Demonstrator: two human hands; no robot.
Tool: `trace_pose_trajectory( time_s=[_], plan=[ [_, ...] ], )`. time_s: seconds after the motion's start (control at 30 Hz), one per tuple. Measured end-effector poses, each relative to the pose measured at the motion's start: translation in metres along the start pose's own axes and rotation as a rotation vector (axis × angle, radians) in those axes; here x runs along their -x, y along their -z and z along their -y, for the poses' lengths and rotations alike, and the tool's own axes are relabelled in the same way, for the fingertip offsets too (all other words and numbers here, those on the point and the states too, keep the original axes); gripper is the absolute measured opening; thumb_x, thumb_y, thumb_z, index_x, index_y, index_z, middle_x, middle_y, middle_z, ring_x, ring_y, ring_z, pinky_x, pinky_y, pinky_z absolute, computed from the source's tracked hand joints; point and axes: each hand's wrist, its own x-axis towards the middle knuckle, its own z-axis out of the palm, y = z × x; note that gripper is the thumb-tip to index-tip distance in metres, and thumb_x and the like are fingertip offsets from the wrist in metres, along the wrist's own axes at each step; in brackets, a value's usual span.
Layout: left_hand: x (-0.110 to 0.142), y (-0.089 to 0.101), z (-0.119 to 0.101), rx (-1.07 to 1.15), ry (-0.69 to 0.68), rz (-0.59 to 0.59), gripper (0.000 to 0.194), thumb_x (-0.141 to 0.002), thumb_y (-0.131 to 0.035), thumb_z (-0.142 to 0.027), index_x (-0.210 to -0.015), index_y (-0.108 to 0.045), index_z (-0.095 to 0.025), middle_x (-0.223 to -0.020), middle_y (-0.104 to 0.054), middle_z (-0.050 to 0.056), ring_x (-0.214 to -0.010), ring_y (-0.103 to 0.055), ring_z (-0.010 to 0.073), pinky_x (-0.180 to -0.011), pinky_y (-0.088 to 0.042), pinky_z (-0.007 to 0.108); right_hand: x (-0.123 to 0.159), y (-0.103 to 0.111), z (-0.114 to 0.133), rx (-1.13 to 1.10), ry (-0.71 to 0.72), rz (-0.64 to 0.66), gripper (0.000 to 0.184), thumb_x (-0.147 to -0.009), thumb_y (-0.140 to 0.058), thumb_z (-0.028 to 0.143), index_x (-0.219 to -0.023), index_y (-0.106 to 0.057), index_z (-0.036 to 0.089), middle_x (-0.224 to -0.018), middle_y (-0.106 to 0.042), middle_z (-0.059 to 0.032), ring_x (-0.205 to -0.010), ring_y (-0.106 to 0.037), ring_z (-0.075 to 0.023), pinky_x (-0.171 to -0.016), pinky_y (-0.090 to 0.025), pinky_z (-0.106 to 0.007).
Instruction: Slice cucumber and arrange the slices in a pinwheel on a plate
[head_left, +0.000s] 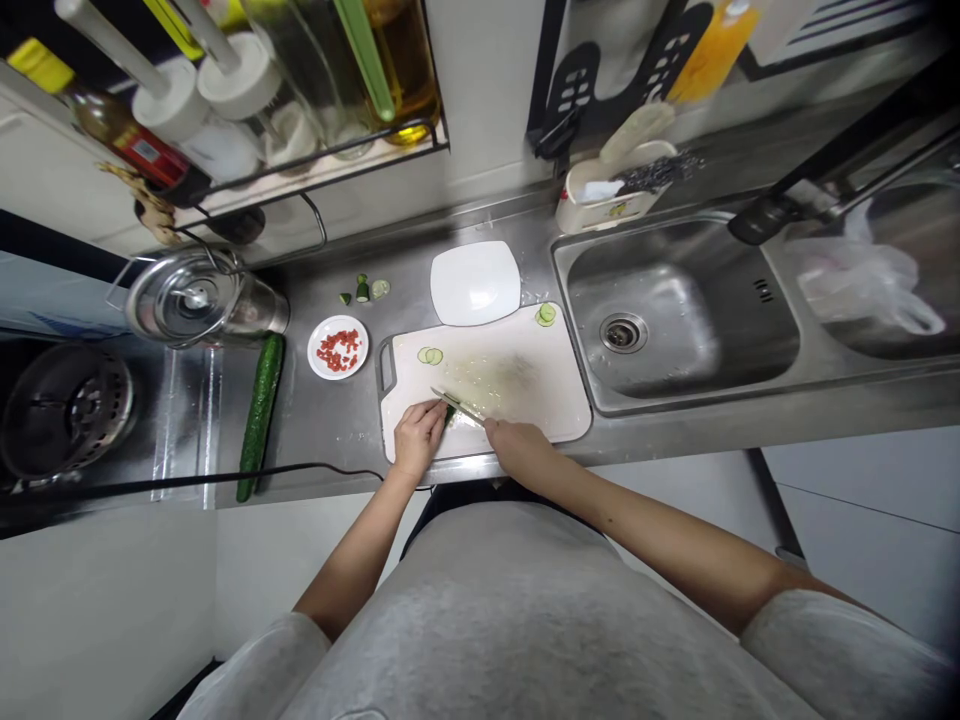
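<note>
My left hand [418, 434] presses a short piece of cucumber [449, 413] onto the white cutting board [551, 390] near its front edge. My right hand [517, 447] grips a knife [456, 404] whose blade lies across that cucumber piece, pointing up and left. Two cucumber slices [430, 355] lie on the board's far left part, and two more slices [546, 314] rest at its far right corner. Pale shredded cucumber [495, 375] is spread over the board's middle.
A whole cucumber [260, 413] lies left of the board, beside a small dish of red chopped bits [338, 347]. An empty white plate [475, 282] sits behind the board. Cucumber ends [363, 289] lie further back. The sink [675, 310] is to the right, a metal pot [196, 297] to the left.
</note>
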Motion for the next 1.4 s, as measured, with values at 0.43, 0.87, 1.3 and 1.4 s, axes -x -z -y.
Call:
trace_pose_trajectory(
  time_s=[0.43, 0.87, 1.3, 1.4],
  plan=[
    [0.001, -0.003, 0.002, 0.045, 0.026, 0.005, 0.025, -0.092, -0.050, -0.028, -0.108, -0.069, -0.022, -0.106, -0.068, 0.007, -0.097, -0.063, 0.0164, -0.089, -0.051, 0.031, -0.004, 0.009, -0.004, -0.044, 0.028, 0.032, 0.024, -0.086, -0.042, 0.005, -0.106, -0.055, 0.011, -0.092, -0.070, -0.0153, -0.087, -0.069, -0.0258, -0.072, -0.050, -0.032],
    [0.001, -0.004, 0.002, 0.078, 0.010, 0.007, 0.027, -0.093, -0.049, -0.027, -0.111, -0.068, -0.023, -0.106, -0.068, 0.007, -0.098, -0.063, 0.0165, -0.089, -0.052, 0.032, -0.009, 0.012, -0.012, -0.056, 0.084, 0.093, 0.040, -0.074, -0.069, 0.023, -0.110, -0.056, 0.011, -0.096, -0.070, -0.0159, -0.086, -0.068, -0.0263, -0.071, -0.050, -0.031],
    [0.000, -0.004, 0.002, 0.099, 0.026, 0.024, 0.028, -0.093, -0.048, -0.027, -0.114, -0.067, -0.023, -0.109, -0.068, 0.008, -0.102, -0.062, 0.0168, -0.092, -0.051, 0.033, -0.010, 0.011, -0.022, -0.039, 0.106, 0.082, 0.028, -0.081, -0.053, 0.008, -0.109, -0.057, 0.010, -0.094, -0.069, -0.0153, -0.090, -0.068, -0.0251, -0.073, -0.049, -0.030],
    [0.000, -0.004, 0.002, 0.104, 0.034, 0.035, 0.028, -0.093, -0.047, -0.028, -0.114, -0.067, -0.023, -0.108, -0.068, 0.008, -0.101, -0.063, 0.0168, -0.091, -0.052, 0.033, -0.010, 0.012, -0.021, -0.035, 0.087, 0.103, 0.029, -0.083, -0.050, 0.009, -0.112, -0.056, 0.010, -0.097, -0.069, -0.0163, -0.093, -0.067, -0.0243, -0.076, -0.049, -0.030]
  ],
)
